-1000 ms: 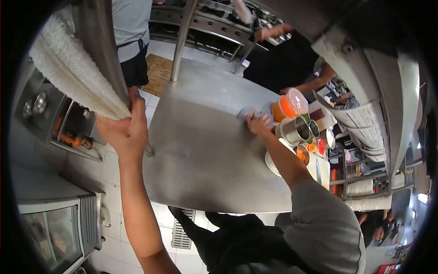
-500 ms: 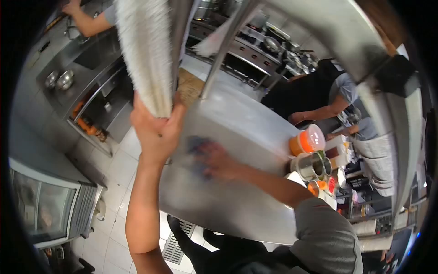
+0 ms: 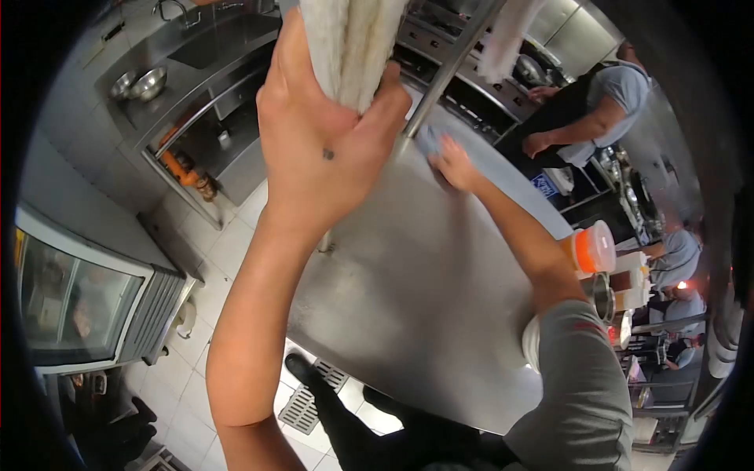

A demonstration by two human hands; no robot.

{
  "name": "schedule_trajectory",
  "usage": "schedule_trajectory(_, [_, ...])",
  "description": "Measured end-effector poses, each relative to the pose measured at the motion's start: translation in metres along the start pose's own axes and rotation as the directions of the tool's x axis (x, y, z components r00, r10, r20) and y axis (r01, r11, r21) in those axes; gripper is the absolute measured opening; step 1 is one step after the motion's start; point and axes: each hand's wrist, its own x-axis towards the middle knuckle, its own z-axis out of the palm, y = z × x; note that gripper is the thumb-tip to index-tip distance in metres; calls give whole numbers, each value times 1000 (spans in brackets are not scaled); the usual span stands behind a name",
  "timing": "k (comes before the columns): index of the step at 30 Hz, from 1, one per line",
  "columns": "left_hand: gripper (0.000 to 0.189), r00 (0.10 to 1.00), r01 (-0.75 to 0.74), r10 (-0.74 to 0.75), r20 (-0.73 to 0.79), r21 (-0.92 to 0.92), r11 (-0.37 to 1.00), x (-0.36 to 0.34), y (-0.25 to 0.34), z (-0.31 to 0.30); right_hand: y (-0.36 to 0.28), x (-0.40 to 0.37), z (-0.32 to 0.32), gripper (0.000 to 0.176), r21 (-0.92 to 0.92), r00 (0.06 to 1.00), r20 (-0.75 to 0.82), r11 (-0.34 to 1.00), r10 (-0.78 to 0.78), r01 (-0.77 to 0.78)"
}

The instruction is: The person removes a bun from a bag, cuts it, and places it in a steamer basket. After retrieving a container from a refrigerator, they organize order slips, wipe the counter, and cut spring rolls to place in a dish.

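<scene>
Steel table (image 3: 424, 290): largest surface in view; the top is bare in the middle, with containers grouped along the right edge, which leaves the middle free for the cloth
Glass-fronted cabinet (image 3: 71, 294): stands on the tiled floor at lower left, well apart from the table
Sink (image 3: 212, 47): set in the counter at upper left; 2 metal bowls (image 3: 141, 82) sit on the counter just beside it
Co-worker (image 3: 597, 110): a person in a grey shirt and dark apron stands beyond the far right of the table, not touching the work
White towel (image 3: 349, 39): folded bundle hanging from above, lifted off the table so that it stays out of the wiped area
Left hand (image 3: 326, 149): raised close to the camera; fingers and thumb closed firmly around the lower end of the white towel
Right hand (image 3: 455, 165): arm stretched across to the far edge of the table; fingers spread flat, pressing down on the cloth, not curled around it
Upright post (image 3: 448, 71): rises from the table just beside the right hand
Orange container (image 3: 589, 250): lidded, at the right edge, near the right elbow
Blue cloth (image 3: 428, 140): lies on the table under the right fingertips, next to the base of the post
</scene>
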Motion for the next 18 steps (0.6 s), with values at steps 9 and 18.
schedule_trajectory(9, [19,993,119,-119,13,-164,979,-12,-9,5,-118,-200,-13,55,89,842,-161,857,516,-508])
schedule_trajectory(18, [21,988,143,-134,71,-134,981,-12,-17,2,-78,-274,-53,45,-194,626,-131,600,768,-776])
